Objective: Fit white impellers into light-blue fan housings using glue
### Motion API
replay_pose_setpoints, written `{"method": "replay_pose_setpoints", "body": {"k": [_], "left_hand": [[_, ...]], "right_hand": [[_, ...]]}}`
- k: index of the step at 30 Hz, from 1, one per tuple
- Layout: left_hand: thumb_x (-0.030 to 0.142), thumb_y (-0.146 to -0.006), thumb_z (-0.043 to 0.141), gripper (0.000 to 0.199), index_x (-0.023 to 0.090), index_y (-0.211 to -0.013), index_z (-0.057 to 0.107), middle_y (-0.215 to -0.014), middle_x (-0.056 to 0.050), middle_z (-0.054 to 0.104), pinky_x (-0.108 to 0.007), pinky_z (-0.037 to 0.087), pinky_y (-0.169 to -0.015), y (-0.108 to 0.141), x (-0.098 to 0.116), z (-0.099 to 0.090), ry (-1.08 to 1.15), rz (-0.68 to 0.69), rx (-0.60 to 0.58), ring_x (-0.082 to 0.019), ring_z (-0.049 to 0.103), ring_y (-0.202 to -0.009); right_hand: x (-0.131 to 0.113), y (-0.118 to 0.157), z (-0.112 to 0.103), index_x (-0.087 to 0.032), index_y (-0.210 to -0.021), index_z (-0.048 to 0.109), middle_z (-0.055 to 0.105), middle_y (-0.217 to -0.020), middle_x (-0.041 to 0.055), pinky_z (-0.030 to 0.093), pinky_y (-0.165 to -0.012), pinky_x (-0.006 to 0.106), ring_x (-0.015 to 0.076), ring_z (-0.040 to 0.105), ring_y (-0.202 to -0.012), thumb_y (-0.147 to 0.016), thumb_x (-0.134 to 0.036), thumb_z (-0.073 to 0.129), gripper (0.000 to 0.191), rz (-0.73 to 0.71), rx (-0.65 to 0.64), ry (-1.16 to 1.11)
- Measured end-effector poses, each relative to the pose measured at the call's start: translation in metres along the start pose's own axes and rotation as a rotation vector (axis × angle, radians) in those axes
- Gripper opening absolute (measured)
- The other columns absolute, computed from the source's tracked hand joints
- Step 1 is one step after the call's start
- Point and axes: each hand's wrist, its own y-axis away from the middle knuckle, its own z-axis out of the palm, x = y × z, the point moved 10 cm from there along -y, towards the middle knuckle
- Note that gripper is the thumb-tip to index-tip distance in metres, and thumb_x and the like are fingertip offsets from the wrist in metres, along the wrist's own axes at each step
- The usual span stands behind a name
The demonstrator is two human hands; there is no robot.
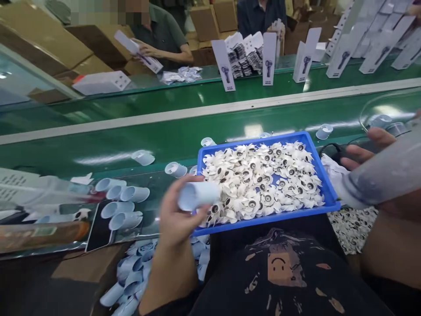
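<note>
My left hand (177,210) is wrapped round a light blue cup-shaped part (199,195), held on its side over the left edge of a blue tray (269,217). Many small white fan wheels (259,175) with dark centres fill the tray. On the right, my right hand (371,147) has its fingers apart, behind a large blurred translucent cylinder (388,171) that hides much of it. Whether this hand grips the cylinder cannot be made out.
Light blue cups (134,194) stand and lie left of the tray, beside a dark phone-like slab (100,226). More blue parts (131,276) are heaped below. Across the green conveyor (158,136), two people handle packaging near upright white boxes (269,59).
</note>
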Motion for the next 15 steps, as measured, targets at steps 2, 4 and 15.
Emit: {"method": "replay_pose_setpoints", "body": {"k": [2, 4, 15], "left_hand": [[0.021, -0.078, 0.068, 0.059, 0.023, -0.133, 0.046, -0.116, -0.009, 0.066, -0.038, 0.056, -0.088, -0.006, 0.045, 0.069, 0.170, 0.067, -0.324, -0.023, 0.065, -0.106], [0.015, -0.077, 0.065, 0.054, 0.023, -0.128, 0.050, -0.117, -0.009, 0.066, -0.041, 0.052, -0.098, -0.007, 0.087, 0.113, 0.225, 0.193, -0.491, -0.024, 0.062, -0.113], [0.021, -0.070, 0.064, 0.016, 0.019, -0.085, 0.059, -0.086, -0.004, 0.066, -0.035, 0.049, -0.076, -0.016, 0.139, 0.176, 0.296, 0.282, -0.653, -0.020, 0.062, -0.083]], "right_hand": [[-0.017, -0.003, 0.041, -0.036, -0.119, 0.061, 0.066, -0.102, -0.0003, 0.061, -0.080, 0.036, 0.0190, 0.068, -0.085, -0.063, -0.051, 0.086, 0.064, -0.041, -0.058, -0.261], [-0.029, -0.008, 0.073, -0.029, -0.123, 0.059, 0.066, -0.093, -0.0009, 0.061, -0.072, 0.031, 0.0171, 0.067, -0.077, -0.064, -0.046, 0.086, 0.067, -0.076, -0.132, -0.409], [-0.039, -0.003, 0.103, -0.029, -0.093, 0.066, 0.060, -0.087, -0.0005, 0.056, -0.060, 0.030, 0.0160, 0.061, -0.071, -0.076, -0.055, 0.075, 0.032, -0.141, -0.215, -0.313]]}}
